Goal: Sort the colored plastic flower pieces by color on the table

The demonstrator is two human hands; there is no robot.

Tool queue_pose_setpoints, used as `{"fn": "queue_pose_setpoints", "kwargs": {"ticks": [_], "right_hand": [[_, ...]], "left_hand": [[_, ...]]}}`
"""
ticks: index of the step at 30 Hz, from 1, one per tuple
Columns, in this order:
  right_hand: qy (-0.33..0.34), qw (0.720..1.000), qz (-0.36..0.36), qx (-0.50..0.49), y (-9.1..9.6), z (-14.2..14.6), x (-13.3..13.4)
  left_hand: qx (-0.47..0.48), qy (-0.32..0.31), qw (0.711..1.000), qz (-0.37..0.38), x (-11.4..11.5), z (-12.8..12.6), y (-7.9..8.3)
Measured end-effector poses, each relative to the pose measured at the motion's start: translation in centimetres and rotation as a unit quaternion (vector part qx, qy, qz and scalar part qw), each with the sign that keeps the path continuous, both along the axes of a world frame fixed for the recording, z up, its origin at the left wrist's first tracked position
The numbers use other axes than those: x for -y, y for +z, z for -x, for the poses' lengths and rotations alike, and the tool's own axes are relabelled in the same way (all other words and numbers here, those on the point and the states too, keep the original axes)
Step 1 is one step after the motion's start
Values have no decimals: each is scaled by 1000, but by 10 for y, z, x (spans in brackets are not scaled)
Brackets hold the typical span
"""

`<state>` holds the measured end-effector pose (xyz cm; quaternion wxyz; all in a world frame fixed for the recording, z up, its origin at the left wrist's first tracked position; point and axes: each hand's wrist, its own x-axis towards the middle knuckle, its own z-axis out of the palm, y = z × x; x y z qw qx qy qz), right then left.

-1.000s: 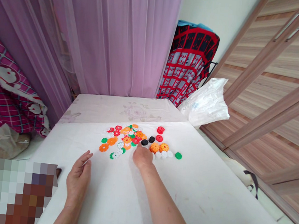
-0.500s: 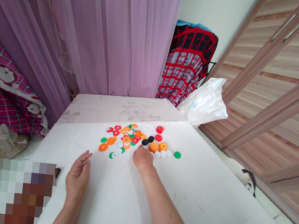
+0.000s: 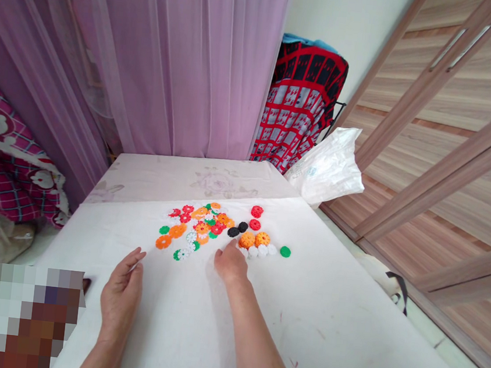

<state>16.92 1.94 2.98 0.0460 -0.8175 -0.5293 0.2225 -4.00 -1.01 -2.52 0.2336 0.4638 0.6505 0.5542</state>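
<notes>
A scatter of small flower-shaped plastic discs (image 3: 206,226) in orange, red, green, white and black lies on the white table (image 3: 346,312). My right hand (image 3: 229,262) rests just below two black discs (image 3: 238,229) and an orange disc (image 3: 247,240), fingers curled down so that what they touch is hidden. My left hand (image 3: 123,288) lies on the table to the left, fingers loosely apart and holding nothing, below an orange disc (image 3: 163,241).
Purple curtains (image 3: 162,58) hang behind the table. A red patterned blanket (image 3: 301,114) and a white plastic bag (image 3: 328,169) sit at the back right. Wooden wardrobe doors (image 3: 453,130) stand on the right, pink bedding (image 3: 5,170) on the left.
My right hand has drawn back slightly toward me from the black discs. The view has shifted a little to the right and down. The left hand has hardly moved.
</notes>
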Motion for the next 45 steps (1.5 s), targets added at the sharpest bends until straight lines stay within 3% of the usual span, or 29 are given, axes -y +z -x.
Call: {"fn": "queue_pose_setpoints", "kwargs": {"ticks": [3,6,11,15,20,23,27,36,45], "right_hand": [[-7,1000,-20,-14,-6,4,7],[51,997,-53,-1,-13,2,25],[148,978,-144,-13,-33,-34,65],[156,956,-234,-85,-50,-72,75],[135,912,-327,-209,-60,-86,69],[121,898,-336,-257,-60,-84,66],[129,893,-324,-284,-59,-82,65],[144,898,-311,-275,-54,-80,64],[154,903,-297,-270,-52,-80,65]], "left_hand": [[-7,0,1000,-7,0,1,-2],[-39,-16,999,-11,1,1,-5],[-159,-115,980,-20,-4,-9,-9],[-236,-166,956,-59,-25,-48,1],[-312,-140,940,-21,-61,-121,8],[-349,-145,926,16,-75,-150,4],[-385,-138,912,33,-84,-166,-2],[-439,-126,889,25,-91,-176,-3],[-434,-124,892,34,-93,-177,-3]]}}
